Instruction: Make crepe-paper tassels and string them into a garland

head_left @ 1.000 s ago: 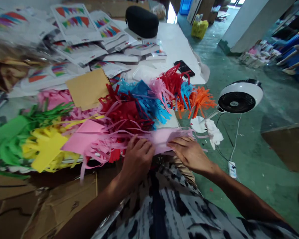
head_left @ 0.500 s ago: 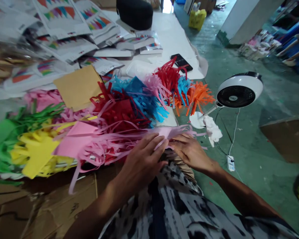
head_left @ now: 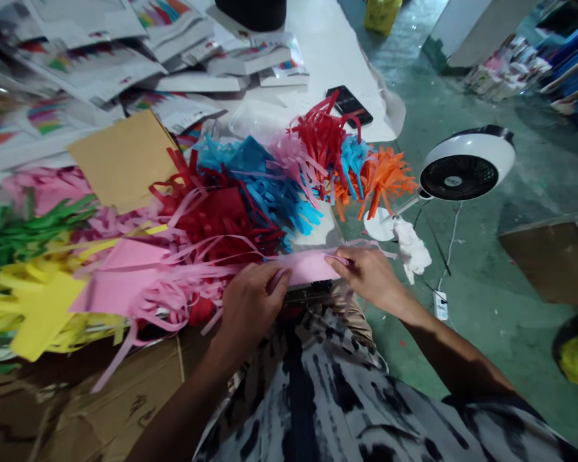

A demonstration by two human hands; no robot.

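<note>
A pale pink fringed paper piece (head_left: pixel 308 266) lies at the table's near edge between my hands. My left hand (head_left: pixel 250 305) pinches its left end, fingers curled on the paper. My right hand (head_left: pixel 368 276) grips its right end, fingers closed on it. Behind it lie heaps of cut paper fringe: red (head_left: pixel 221 215), blue (head_left: pixel 264 176), orange (head_left: pixel 383 179), pink (head_left: pixel 125 282), yellow (head_left: pixel 38 308) and green (head_left: pixel 19 231).
A brown card sheet (head_left: pixel 120 157) rests on the fringe. Printed packets (head_left: pixel 91 64) crowd the back left of the table. A black phone (head_left: pixel 349 106) lies at its right edge. A white fan (head_left: pixel 467 170) stands on the green floor at the right, and cardboard (head_left: pixel 101 398) lies below the table.
The view has tipped downward. My left hand has curled from flat fingers into a pinch on the pink piece, and my right hand has slid along its right end.
</note>
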